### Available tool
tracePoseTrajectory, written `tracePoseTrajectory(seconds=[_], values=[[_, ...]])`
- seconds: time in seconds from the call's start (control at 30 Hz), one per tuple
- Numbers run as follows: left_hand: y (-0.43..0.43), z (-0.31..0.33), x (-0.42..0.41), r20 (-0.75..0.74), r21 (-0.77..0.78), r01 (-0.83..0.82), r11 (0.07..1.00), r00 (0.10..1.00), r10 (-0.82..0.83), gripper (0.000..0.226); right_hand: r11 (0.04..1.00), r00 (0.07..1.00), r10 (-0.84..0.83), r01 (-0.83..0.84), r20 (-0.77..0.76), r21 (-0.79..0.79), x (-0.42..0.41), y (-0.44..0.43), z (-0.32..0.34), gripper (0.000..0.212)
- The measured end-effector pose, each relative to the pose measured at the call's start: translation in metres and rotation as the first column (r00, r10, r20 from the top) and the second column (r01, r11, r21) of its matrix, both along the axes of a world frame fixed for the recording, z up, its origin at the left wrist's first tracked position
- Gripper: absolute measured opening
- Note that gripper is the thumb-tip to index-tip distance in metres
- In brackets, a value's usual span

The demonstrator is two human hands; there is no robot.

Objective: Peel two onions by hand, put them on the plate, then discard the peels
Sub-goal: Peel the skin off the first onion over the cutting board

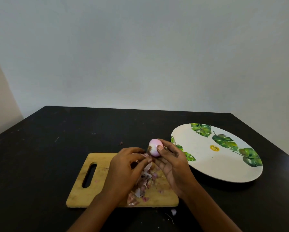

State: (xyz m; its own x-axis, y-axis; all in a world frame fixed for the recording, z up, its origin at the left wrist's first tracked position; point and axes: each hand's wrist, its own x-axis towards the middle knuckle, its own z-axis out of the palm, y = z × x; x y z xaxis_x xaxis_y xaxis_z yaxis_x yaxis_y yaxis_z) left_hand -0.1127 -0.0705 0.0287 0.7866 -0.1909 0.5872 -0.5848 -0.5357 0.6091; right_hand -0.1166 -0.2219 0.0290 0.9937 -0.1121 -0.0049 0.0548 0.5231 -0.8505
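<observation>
A small pink onion (153,148), mostly peeled, is held above the far edge of the wooden cutting board (83,185). My right hand (172,166) grips it, thumb on its front. My left hand (127,168) pinches a strip of peel (146,156) at the onion's lower left. A heap of pink and whitish peels (145,181) lies on the board under my hands. The round white plate (207,166) with green leaf prints lies to the right, with no onion on it.
The board and plate lie on a black table (40,156) against a pale wall. Small peel scraps lie on the table, one beyond the board (120,143) and one near the front edge (173,212).
</observation>
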Motion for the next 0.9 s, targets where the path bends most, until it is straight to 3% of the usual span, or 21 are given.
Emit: tracePoseTrajectory(seconds=[0.03,0.2,0.4,0.57,0.7,0.9], values=[[0.0,0.002,0.0,-0.031,-0.058,-0.009,0.998,0.999,0.008,0.009,1.0,1.0,0.009,-0.009,0.001,0.013,0.0,0.0,0.0,0.044],[0.001,0.007,0.002,-0.2,-0.337,-0.044,0.94,0.979,-0.026,0.034,0.991,0.992,0.123,-0.124,0.026,0.044,-0.003,0.001,0.004,0.042],[0.003,0.009,0.001,-0.208,-0.413,-0.074,0.908,0.978,-0.015,0.027,0.987,0.986,0.16,-0.16,0.038,-0.017,-0.004,0.002,0.002,0.043],[0.006,0.013,0.002,-0.268,-0.386,-0.071,0.92,0.963,-0.038,0.029,0.97,0.987,0.125,-0.101,0.096,-0.223,-0.005,0.001,-0.001,0.041],[0.006,0.012,0.005,-0.302,-0.313,-0.076,0.947,0.953,-0.023,0.029,0.82,0.963,0.074,0.09,0.26,-0.566,-0.006,0.001,-0.005,0.036],[0.007,0.007,0.007,-0.292,-0.236,-0.097,0.967,0.956,0.025,0.03,0.636,0.882,0.083,0.311,0.463,-0.706,-0.008,0.009,-0.017,0.043]])
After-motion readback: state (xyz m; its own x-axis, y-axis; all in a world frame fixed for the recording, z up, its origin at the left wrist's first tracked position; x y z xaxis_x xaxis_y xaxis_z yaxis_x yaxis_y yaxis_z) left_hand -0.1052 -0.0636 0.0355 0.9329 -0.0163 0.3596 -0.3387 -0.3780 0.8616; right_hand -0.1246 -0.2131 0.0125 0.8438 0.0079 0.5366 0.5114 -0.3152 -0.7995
